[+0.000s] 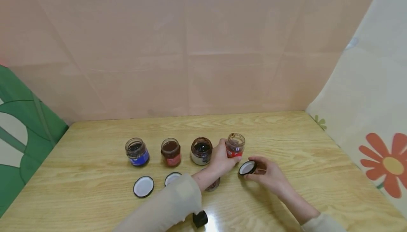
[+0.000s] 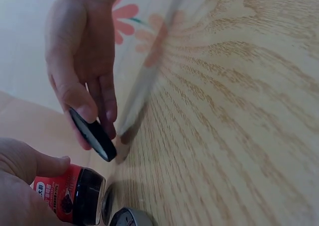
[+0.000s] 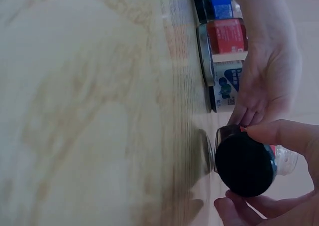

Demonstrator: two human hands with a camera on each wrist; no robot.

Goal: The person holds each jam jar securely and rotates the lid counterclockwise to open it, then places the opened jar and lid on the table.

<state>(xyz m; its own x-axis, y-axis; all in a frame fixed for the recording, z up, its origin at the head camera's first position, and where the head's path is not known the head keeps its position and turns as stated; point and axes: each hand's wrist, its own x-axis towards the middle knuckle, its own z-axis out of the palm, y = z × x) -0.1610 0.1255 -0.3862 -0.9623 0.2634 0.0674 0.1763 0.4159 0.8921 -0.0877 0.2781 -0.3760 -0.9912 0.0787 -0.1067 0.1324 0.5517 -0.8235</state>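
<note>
My left hand (image 1: 222, 158) grips a glass jar (image 1: 234, 152) with a red label by its side. The jar's mouth has no lid on it, and dark smears show inside the glass. To the right of it, my right hand (image 1: 271, 177) pinches a black lid (image 1: 247, 168) by its rim between thumb and fingers. The lid is tilted, with its white inside facing the jar in the head view. Its black top (image 3: 246, 164) fills the space between my right fingers in the right wrist view. A gap separates lid and jar in the left wrist view.
Left of the held jar stand three lidless jars of dark contents: blue-labelled (image 1: 139, 158), red-labelled (image 1: 173, 159) and white-labelled (image 1: 201, 159). Two white-lined lids (image 1: 143, 186) lie before them. My left forearm partly covers a round brownish thing (image 1: 213, 185). A small black object (image 1: 200, 219) is nearer me.
</note>
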